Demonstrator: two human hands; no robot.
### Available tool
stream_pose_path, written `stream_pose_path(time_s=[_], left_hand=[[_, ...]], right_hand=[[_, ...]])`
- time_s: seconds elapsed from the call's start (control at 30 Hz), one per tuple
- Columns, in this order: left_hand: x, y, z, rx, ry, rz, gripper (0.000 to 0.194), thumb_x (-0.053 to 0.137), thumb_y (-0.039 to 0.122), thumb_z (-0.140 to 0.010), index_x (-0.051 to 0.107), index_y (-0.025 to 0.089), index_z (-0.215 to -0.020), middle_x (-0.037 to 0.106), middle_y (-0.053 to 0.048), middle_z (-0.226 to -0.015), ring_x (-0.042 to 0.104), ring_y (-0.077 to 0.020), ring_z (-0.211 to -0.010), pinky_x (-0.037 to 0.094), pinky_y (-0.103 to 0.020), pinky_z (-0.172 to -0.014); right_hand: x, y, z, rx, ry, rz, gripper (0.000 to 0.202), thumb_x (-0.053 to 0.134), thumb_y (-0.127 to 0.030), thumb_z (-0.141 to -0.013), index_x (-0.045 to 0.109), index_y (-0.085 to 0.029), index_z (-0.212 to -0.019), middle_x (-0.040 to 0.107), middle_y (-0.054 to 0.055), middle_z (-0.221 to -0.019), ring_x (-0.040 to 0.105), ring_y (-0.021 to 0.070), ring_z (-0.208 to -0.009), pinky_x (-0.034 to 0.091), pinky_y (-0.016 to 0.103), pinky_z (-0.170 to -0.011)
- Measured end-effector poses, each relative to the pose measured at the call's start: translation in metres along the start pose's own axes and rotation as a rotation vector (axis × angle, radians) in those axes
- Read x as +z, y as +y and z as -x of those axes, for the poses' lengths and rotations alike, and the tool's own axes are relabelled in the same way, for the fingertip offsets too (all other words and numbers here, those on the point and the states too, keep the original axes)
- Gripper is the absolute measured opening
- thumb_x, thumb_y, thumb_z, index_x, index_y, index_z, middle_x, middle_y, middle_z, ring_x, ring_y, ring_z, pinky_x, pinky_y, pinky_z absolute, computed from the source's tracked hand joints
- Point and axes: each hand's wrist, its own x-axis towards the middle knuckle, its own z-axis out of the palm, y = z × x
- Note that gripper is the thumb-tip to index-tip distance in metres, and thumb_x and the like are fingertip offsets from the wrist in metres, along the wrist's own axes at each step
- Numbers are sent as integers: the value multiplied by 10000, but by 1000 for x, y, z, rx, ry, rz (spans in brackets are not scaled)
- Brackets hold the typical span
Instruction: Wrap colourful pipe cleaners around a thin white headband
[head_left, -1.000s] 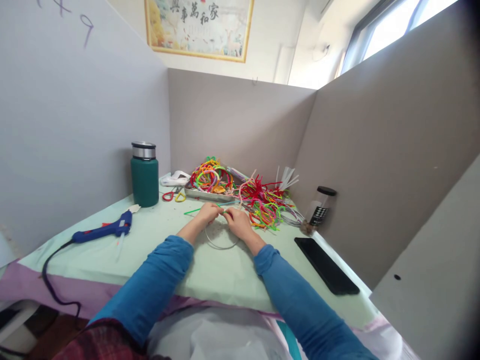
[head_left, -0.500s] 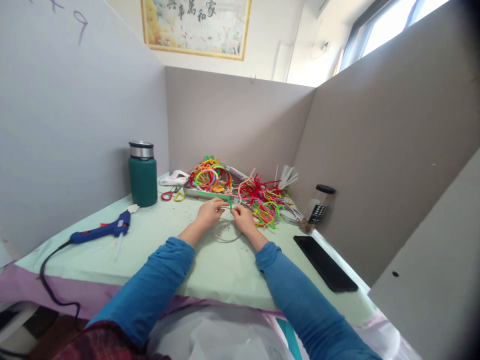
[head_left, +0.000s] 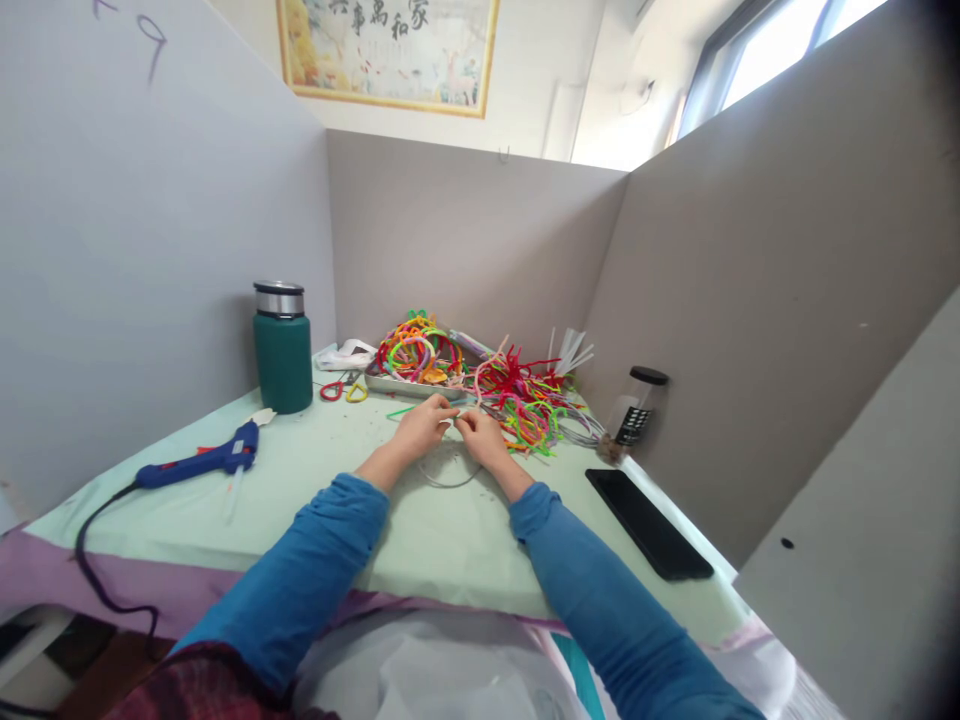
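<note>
My left hand (head_left: 424, 428) and my right hand (head_left: 484, 438) meet over the middle of the table, fingertips pinched almost together. Between them is a green pipe cleaner (head_left: 399, 412), whose free end sticks out to the left behind my left hand. A thin grey hoop (head_left: 450, 486) hangs or lies below the hands, its lower curve showing between my wrists. My fingers cover its upper part, where the green strand meets it. Just behind stand a metal tray (head_left: 409, 388) of colourful pipe-cleaner rings and a heap of loose pipe cleaners (head_left: 529, 415).
On the left are a green bottle (head_left: 283, 360), a blue glue gun (head_left: 202, 463) with its cord, and red and yellow scissor handles (head_left: 343, 392). To the right lie a black phone (head_left: 649, 525) and a black-lidded clear jar (head_left: 636, 410). Grey partitions (head_left: 472, 230) enclose the table.
The green pipe cleaner's arch above my fingers has gone down, and its free end now points left, lower behind my left hand. My fingertips have come closer together.
</note>
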Motion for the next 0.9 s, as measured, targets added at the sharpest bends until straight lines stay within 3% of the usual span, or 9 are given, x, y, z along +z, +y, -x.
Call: stream_pose_path(time_s=[0.33,0.47,0.6,0.9], left_hand=[[6,-6,-3,43,0,112,357,483,124,-762,665,194,-1060,557,-75,-1035,551,-180,-906,435,-288,-831],[6,-5,-4,-3,29,144,305,473,150,-790,692,175,-1001,581,-75,-959,557,-172,-875,445,-277,-800],[3,-3,-4,-19,60,134,278,478,202,-816,706,163,-969,584,-95,-1026,559,-178,-892,442,-284,-806],[1,-2,-6,-133,-7,169,270,497,219,-796,708,196,-962,694,-67,-931,601,-180,-843,434,-263,-777]], right_hand=[[1,3,1,-24,-8,-32,213,473,-302,-804,619,-175,-716,621,8,-679,526,134,-637,382,222,-618],[2,4,1,-38,-13,-37,211,479,-303,-804,623,-174,-721,621,7,-681,526,132,-641,381,221,-621],[1,1,2,-51,-16,-35,200,483,-288,-801,633,-175,-732,621,4,-683,526,131,-642,377,221,-619],[-1,-1,2,-51,-25,-19,201,486,-274,-807,656,-176,-763,634,15,-693,542,144,-661,386,233,-631]])
